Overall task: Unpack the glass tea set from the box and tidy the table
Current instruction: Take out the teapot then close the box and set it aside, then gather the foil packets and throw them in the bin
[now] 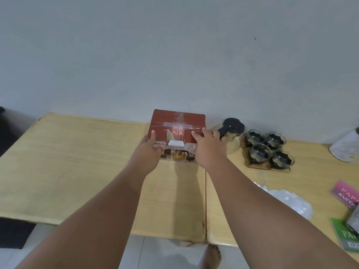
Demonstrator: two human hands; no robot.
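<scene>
A dark red tea-set box (pixel 175 121), closed and taped on top, stands at the far middle of the wooden table (pixel 77 162). My left hand (pixel 150 152) grips its left front corner and my right hand (pixel 206 148) grips its right front corner. Right of the box stands a glass teapot (pixel 232 135) with a black lid and handle, partly behind my right hand. Beyond it, several glass cups (pixel 269 150) with dark inserts sit on a small tray.
Crumpled clear plastic wrap (pixel 293 200) lies at the right, near pink (pixel 345 193) and green (pixel 345 237) cards. A white cylindrical object (pixel 344 148) stands at the far right edge. A seam splits the table. My bare foot (pixel 212 257) is on the floor below.
</scene>
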